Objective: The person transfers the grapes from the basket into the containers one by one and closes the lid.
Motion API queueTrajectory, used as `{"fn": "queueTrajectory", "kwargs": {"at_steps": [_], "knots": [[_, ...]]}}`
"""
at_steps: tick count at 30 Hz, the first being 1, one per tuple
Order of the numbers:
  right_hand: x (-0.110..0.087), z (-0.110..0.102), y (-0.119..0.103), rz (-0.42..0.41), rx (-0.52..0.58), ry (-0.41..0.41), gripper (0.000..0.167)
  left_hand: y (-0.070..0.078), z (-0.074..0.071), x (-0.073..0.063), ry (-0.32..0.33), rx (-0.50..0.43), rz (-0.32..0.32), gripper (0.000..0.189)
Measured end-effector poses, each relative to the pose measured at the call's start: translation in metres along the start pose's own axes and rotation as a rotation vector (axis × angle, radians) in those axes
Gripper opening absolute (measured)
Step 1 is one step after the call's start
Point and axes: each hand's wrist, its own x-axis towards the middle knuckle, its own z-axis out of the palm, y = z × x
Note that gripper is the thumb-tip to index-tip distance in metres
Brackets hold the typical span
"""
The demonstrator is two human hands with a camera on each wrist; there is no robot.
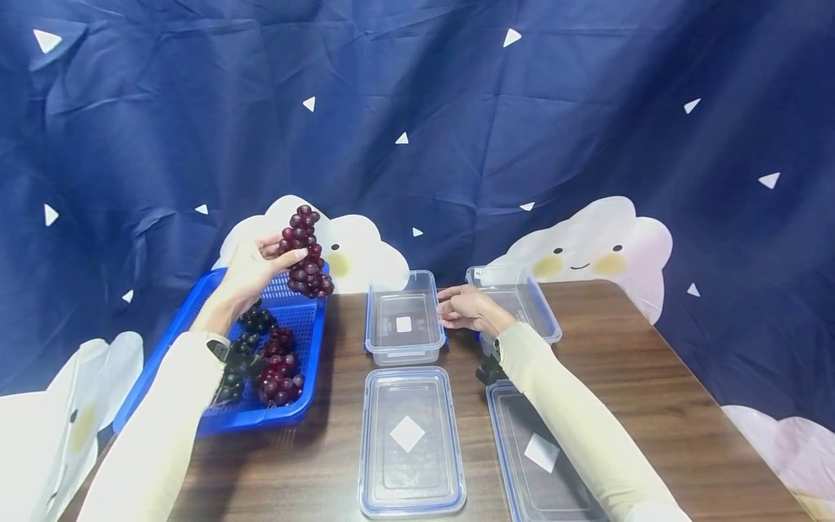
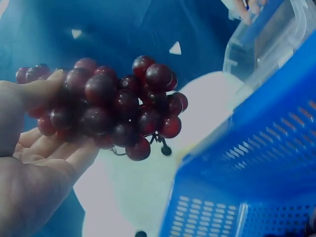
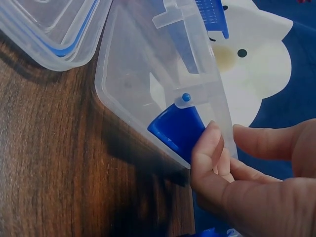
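Observation:
A bunch of dark red grapes (image 1: 305,254) is in my left hand (image 1: 251,272), pinched between thumb and fingers, raised over the far end of the blue basket (image 1: 274,416). In the left wrist view the bunch (image 2: 111,103) lies sideways, a bit of stem showing at its lower side. My right hand (image 1: 472,310) holds the right side of a clear plastic food container (image 1: 404,356). Seen from the right wrist, its curled fingertips are at the blue side clip (image 3: 177,129), with the thumb at the container's edge.
Inside the basket lie more red grapes (image 1: 280,380) and black grapes (image 1: 254,320). A second clear container (image 1: 544,322) stands behind my right forearm. Two blue-edged lids lie nearer me, one in the middle (image 1: 407,475), another (image 1: 554,493) partly under the right sleeve. A blue curtain (image 1: 417,109) hangs behind the table.

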Motion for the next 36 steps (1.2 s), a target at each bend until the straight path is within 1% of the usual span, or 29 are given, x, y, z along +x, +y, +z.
{"fn": "queueTrajectory", "kwargs": {"at_steps": [3, 8, 10, 16, 20, 24, 29, 36], "knots": [[0.001, 0.0, 0.002, 0.01, 0.001, 0.013, 0.056, 0.006, 0.008, -0.002, -0.006, 0.019, 0.026, 0.071], [0.003, 0.002, 0.004, 0.017, 0.008, 0.017, 0.057, 0.012, 0.02, -0.004, -0.012, 0.056, 0.037, 0.072], [0.004, 0.002, 0.005, 0.011, 0.011, 0.013, 0.056, 0.014, 0.024, -0.004, -0.016, 0.049, 0.045, 0.071], [0.002, 0.001, 0.003, -0.014, 0.01, 0.01, 0.054, 0.019, 0.04, 0.004, -0.034, -0.014, 0.081, 0.06], [0.001, 0.001, 0.001, -0.008, 0.004, 0.006, 0.056, 0.021, 0.051, 0.009, -0.04, -0.045, 0.079, 0.062], [0.0, 0.002, 0.001, 0.0, -0.001, 0.003, 0.057, 0.02, 0.064, 0.014, -0.055, -0.122, 0.071, 0.061], [0.0, 0.002, 0.0, 0.011, 0.003, 0.009, 0.058, 0.019, 0.081, 0.021, -0.081, -0.245, 0.039, 0.056], [0.0, 0.001, -0.001, 0.014, 0.007, 0.015, 0.057, 0.016, 0.102, 0.03, -0.135, -0.332, -0.019, 0.053]]}}
